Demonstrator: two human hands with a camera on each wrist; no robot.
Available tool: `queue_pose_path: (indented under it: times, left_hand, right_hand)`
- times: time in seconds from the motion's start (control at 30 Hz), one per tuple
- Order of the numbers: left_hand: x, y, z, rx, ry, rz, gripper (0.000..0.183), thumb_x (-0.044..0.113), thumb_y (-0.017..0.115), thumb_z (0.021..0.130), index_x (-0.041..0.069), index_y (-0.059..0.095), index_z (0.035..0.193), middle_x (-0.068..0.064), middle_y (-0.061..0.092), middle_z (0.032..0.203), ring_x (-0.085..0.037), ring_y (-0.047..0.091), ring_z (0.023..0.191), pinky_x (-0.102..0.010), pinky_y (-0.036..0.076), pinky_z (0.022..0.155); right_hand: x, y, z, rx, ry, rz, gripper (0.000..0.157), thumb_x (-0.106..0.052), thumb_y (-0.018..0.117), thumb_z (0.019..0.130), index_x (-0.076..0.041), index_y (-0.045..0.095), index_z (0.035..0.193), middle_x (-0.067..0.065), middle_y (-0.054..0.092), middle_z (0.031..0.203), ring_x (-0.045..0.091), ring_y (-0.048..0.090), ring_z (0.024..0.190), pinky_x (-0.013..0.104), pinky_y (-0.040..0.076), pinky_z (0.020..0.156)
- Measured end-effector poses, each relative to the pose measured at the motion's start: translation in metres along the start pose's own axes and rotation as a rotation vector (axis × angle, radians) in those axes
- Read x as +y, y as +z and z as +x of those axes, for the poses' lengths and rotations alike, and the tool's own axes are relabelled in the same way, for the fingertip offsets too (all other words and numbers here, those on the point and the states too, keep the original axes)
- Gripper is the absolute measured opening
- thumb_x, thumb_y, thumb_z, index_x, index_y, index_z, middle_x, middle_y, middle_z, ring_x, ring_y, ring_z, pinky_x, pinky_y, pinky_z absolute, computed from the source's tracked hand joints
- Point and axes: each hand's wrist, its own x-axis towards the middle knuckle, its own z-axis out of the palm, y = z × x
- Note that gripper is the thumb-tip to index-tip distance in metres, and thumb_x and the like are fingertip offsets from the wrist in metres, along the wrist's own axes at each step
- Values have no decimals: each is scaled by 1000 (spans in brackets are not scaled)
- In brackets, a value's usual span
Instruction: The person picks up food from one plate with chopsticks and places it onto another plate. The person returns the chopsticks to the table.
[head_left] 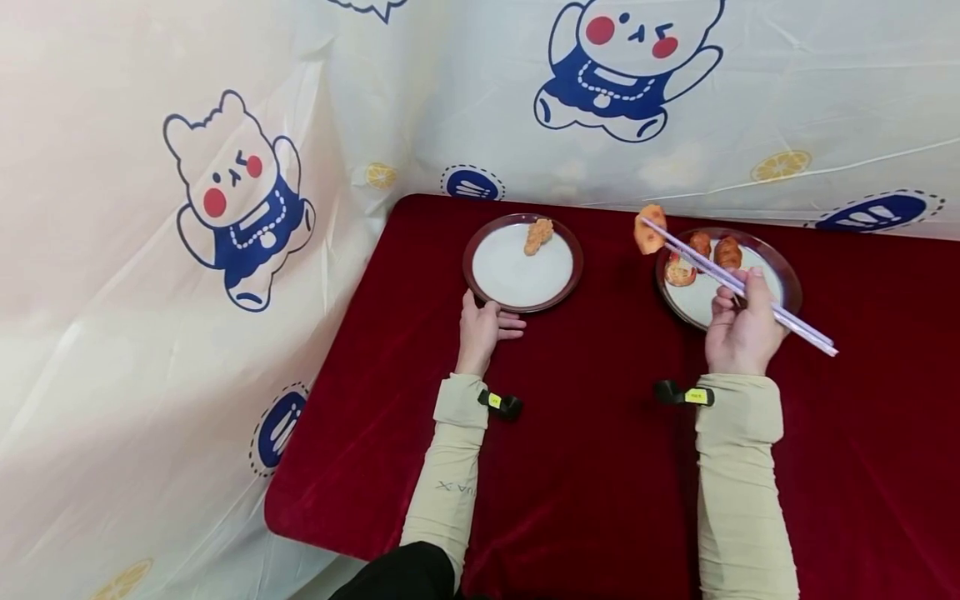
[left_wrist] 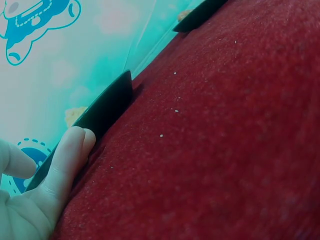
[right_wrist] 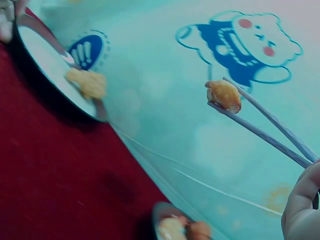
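Note:
My right hand (head_left: 744,333) holds a pair of pale purple chopsticks (head_left: 787,319) that point to the upper left. Between their tips an orange-brown piece of food (head_left: 649,230) is pinched in the air, just left of the right plate (head_left: 789,275). That brown-rimmed plate bears a shrimp-like piece (head_left: 680,271) and two browned rolls (head_left: 727,252). At the left plate (head_left: 523,282), my left hand (head_left: 480,332) touches the near rim, its fingers spread along the edge. One crumbly fried piece (head_left: 537,237) lies near that plate's far side.
Both plates stand on a table with a dark red velvet cloth (head_left: 600,467). A white curtain (head_left: 465,100) with printed cartoon animals hangs behind the table and along its left side. Each wrist wears a black strap (head_left: 510,407).

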Motion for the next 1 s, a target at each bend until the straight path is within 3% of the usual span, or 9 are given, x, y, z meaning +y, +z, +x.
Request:
queue_pose_path:
  times: [0.43,1.0]
  left_hand:
    - [0,-1,-1,-7,2,9,74,15,35,97,17,-8,156,-21,71,97,-26,74,78,-38,64,70]
    - [-1,0,-1,-5,-5,0,75,13,36,96,17,-9,156,-22,70,100,-26,74,79,-38,64,71]
  right_hand:
    - [-55,-9,7,49,-65,172,16,0,62,90,15,59,88,22,61,75,23,48,42,22,35,31]
    - [-82,-25,12,156,-120,221,14,-1,64,89,12,60,87,22,65,76,25,47,43,24,35,31]
